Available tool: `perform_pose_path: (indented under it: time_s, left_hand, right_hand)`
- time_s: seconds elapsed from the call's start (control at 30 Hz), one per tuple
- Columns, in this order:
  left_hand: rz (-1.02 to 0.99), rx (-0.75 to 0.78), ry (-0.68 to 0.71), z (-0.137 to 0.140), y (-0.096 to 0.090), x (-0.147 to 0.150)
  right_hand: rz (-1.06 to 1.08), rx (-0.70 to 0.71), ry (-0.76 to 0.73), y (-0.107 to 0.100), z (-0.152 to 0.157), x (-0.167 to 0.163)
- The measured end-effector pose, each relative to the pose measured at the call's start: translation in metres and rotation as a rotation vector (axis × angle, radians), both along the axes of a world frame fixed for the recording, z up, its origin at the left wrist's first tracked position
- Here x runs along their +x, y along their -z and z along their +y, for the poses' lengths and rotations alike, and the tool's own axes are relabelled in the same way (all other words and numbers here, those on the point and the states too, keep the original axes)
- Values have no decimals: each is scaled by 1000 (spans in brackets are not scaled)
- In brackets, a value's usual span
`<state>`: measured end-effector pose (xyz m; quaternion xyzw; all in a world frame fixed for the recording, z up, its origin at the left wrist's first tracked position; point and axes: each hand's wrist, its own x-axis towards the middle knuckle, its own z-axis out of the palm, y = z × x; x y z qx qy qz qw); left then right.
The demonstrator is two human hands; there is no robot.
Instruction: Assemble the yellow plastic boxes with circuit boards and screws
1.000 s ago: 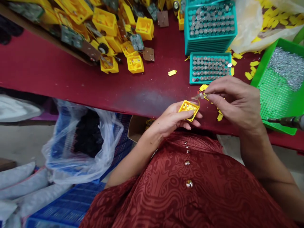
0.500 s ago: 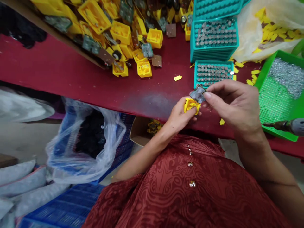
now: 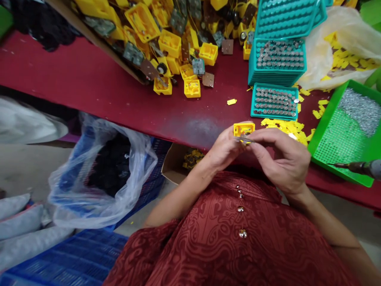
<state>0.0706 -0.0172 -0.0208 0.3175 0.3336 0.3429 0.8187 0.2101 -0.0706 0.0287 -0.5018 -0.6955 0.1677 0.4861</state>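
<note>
My left hand (image 3: 224,150) is closed around a small open yellow plastic housing (image 3: 239,129), with its hollow side facing up. Small parts sit inside the housing, too fine to make out. Between the thumb and fingers of my right hand (image 3: 282,161) is a thin grey square plate (image 3: 245,140), seen almost edge-on at the near rim of the housing. Whether the plate touches the housing, I cannot tell. Just beyond my right fingers lies a heap of flat yellow tabs (image 3: 287,128).
Teal trays (image 3: 275,115) of button cells stand beyond the hands. On the right are a green basket (image 3: 317,161) of small metal pieces and a screwdriver-like tool (image 3: 357,169). More yellow housings (image 3: 192,89) crowd the back left. A lined blue crate (image 3: 76,159) stands below the table.
The grey plate has tipped from showing its face to edge-on, and it moved to the housing's near side. My right hand came lower and uncovered the yellow tabs. The view shifted slightly.
</note>
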Motion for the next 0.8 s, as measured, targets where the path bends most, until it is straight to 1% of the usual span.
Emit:
perform_pose_path:
  time_s: [0.13, 0.23, 0.33, 0.43, 0.6, 0.8]
  left_hand:
    - [-81, -75, 128, 3, -6, -14]
    - [-62, -100, 178, 2, -11, -16]
    - [24, -61, 178, 1, -15, -15]
    - [86, -37, 140, 1, -16, -12]
    - [48, -51, 108, 0, -15, -11]
    - [79, -55, 100, 0, -19, -13]
  right_hand:
    - [-101, 95, -84, 12, -6, 4]
    - [-220, 151, -115, 15, -8, 6]
    - [-291, 188, -122, 14, -10, 8]
    - [-308, 193, -126, 13, -12, 9]
    - [-294, 152, -102, 10, -13, 14]
    - [-263, 97, -89, 8, -13, 19]
